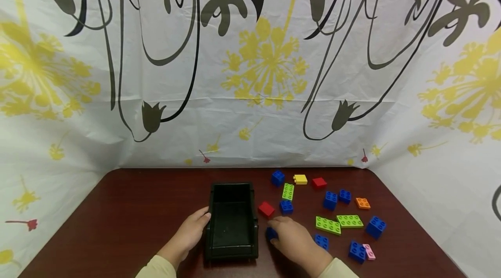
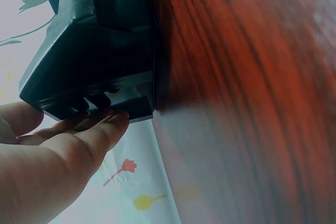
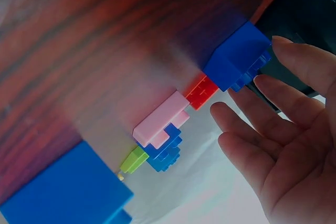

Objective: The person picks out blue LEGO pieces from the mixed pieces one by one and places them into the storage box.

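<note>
Left hand [image 1: 190,229] grips black bin [image 1: 232,252]; right hand [image 1: 292,239] reaches to blue brick [image 3: 236,57].

Head cam fwd/dn, wrist cams nr tbl [image 1: 117,217]

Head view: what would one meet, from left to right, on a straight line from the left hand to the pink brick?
Left hand, black bin, half-hidden blue brick, right hand, second blue brick, third blue brick, pink brick.
</note>
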`<state>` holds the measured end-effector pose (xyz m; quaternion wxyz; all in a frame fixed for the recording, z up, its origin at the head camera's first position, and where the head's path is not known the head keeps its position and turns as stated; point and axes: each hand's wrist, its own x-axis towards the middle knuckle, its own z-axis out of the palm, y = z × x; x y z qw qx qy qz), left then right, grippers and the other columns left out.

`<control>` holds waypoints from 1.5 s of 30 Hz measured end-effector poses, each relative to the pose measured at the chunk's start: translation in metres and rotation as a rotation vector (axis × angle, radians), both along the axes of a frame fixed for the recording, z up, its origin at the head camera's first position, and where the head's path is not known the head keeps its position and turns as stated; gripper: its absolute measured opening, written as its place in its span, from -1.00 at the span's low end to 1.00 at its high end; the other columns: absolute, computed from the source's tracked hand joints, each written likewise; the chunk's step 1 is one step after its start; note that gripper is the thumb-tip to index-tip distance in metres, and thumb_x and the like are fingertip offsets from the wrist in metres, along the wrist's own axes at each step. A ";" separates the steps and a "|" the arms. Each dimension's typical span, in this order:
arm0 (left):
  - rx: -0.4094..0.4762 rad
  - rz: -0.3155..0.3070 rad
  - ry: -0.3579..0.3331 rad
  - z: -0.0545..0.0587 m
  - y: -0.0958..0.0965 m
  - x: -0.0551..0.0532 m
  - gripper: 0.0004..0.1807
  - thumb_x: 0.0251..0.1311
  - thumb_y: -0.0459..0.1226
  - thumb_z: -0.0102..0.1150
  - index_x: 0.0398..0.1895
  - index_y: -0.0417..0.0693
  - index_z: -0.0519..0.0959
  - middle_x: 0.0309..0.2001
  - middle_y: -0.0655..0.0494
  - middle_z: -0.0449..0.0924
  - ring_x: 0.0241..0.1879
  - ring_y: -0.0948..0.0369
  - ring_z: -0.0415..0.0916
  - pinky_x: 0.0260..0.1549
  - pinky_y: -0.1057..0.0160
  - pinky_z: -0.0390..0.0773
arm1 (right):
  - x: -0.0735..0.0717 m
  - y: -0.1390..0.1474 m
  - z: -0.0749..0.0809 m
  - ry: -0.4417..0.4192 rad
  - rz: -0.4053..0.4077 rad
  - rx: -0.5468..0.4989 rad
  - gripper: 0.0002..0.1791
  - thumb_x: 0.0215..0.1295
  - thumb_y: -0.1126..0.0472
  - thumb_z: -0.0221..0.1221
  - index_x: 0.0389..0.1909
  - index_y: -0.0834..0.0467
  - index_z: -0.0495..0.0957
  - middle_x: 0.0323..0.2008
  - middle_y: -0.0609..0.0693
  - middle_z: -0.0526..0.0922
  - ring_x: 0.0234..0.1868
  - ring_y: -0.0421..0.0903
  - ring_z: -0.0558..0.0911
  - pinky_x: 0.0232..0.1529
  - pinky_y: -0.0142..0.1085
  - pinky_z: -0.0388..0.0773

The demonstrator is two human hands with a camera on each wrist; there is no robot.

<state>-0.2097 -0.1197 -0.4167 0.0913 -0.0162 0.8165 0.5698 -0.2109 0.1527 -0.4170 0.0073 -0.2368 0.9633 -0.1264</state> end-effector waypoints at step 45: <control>0.008 -0.001 0.017 -0.002 0.000 -0.002 -0.47 0.49 -0.19 -0.21 0.36 -0.39 0.24 0.34 -0.39 0.22 0.35 -0.32 0.07 0.21 -0.32 0.22 | -0.009 0.001 -0.003 -0.069 -0.012 -0.001 -0.71 0.07 0.28 0.39 -0.15 0.23 0.66 -0.21 0.04 0.67 -0.17 -0.02 0.66 -0.21 -0.11 0.65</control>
